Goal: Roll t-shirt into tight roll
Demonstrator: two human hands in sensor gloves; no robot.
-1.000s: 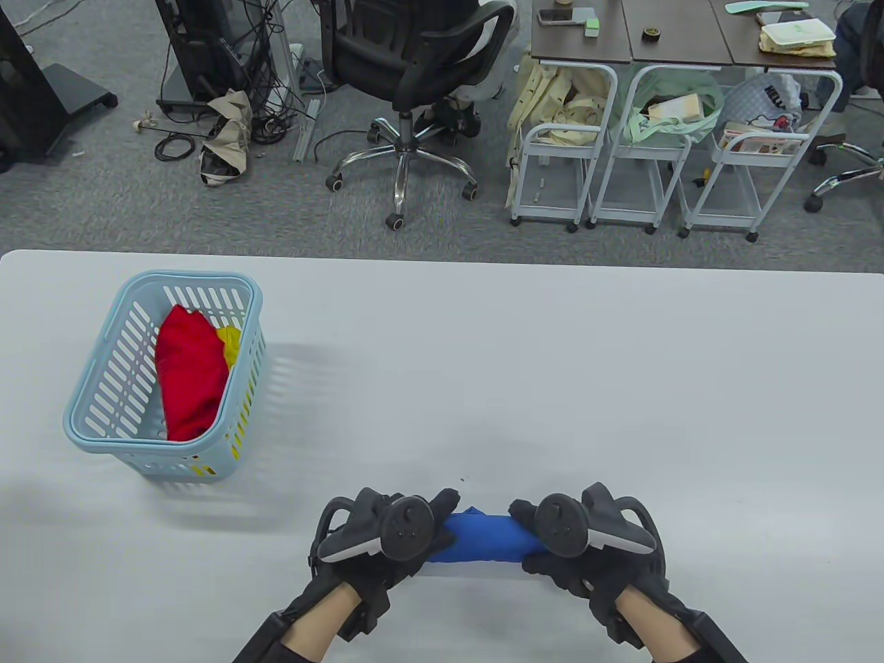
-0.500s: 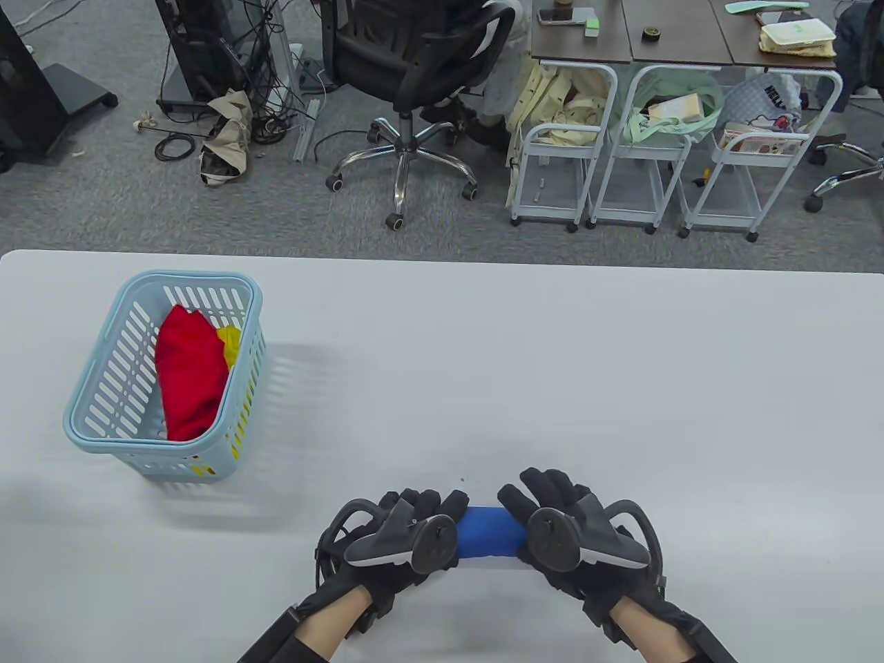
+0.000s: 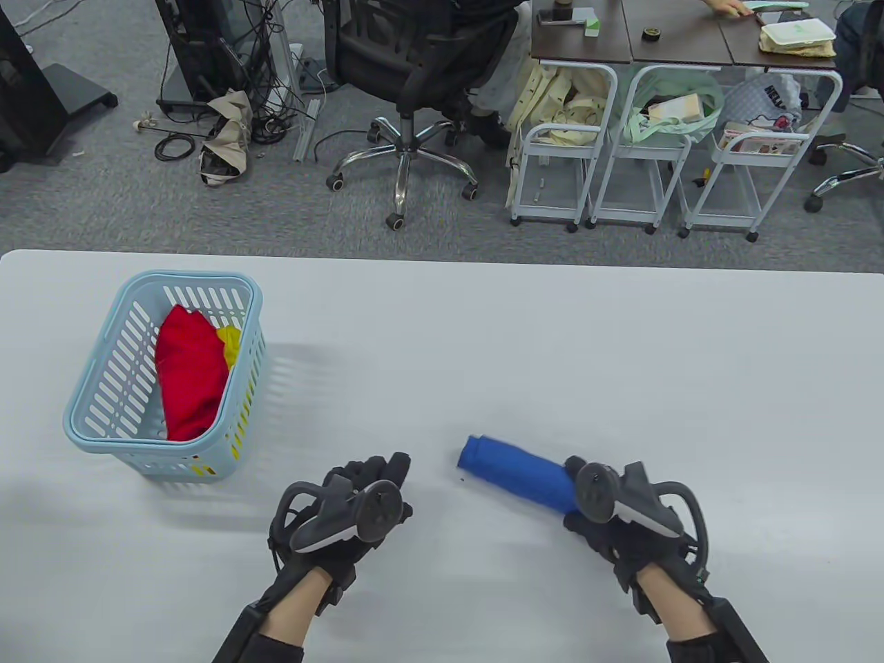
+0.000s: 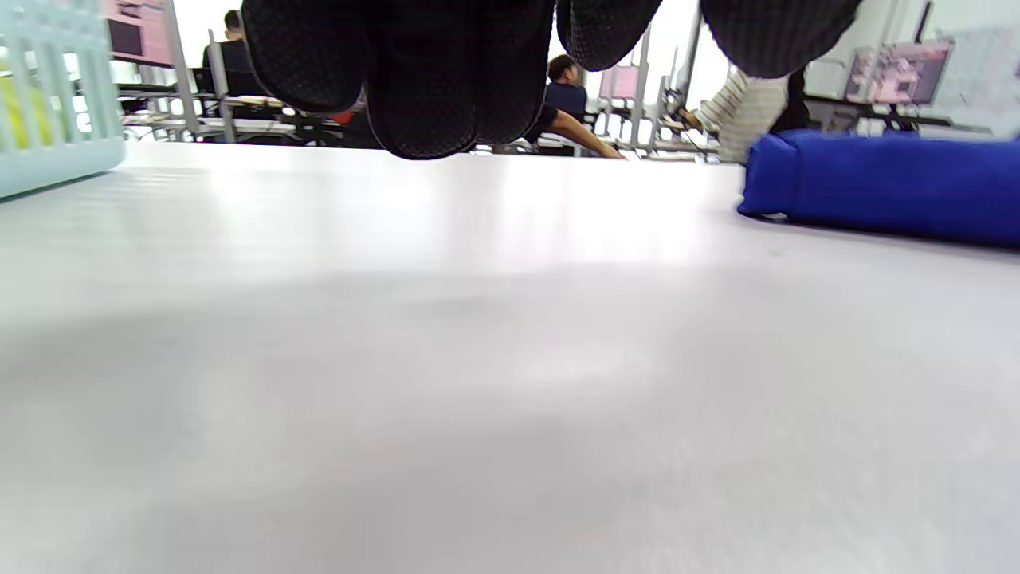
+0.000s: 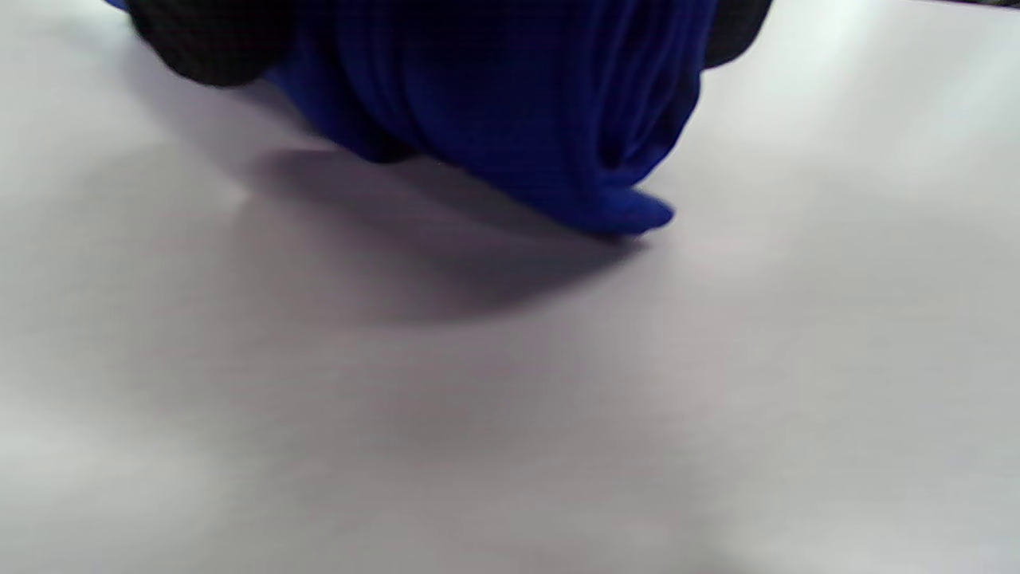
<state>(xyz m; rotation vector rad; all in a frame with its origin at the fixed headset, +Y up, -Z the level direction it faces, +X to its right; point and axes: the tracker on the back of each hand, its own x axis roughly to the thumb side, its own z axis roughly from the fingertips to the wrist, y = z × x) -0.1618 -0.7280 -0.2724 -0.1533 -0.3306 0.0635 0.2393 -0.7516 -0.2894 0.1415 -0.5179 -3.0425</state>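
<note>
right hand (image 3: pixel 615 514): lower right of the table view, curled round the right end of the rolled blue t-shirt (image 3: pixel 518 473). Right wrist view shows dark fingers (image 5: pixel 207 44) on both sides of the roll's end, so it's a grip, not just a touch.
left hand (image 3: pixel 352 501): lower centre-left of the table view, holding nothing. Fingers stretched forward, lying loosely together. Left wrist view shows the fingertips (image 4: pixel 430 88) hanging just above the table (image 3: pixel 483 331), not touching the shirt.
t-shirt: compact blue roll lying on the table, lower centre-right of the table view, angled from upper left down to lower right. Free end points at the frame's centre; other end is under the right hand. In the right wrist view the layered end shows a small flap (image 5: pixel 629 211) poking out onto the surface.
gap between hands: left hand sits well apart from the roll's free end, bare table between them.
basket (image 3: pixel 114 407): light blue slotted one, left side of the frame, holding red cloth (image 3: pixel 190 376) and a bit of yellow cloth (image 3: pixel 231 345). Well apart from both hands.
edges: far table edge runs across mid-frame. Both forearms cross the bottom edge of the frame.
open room: wide bare tabletop above and right of the roll, up to the far edge.
</note>
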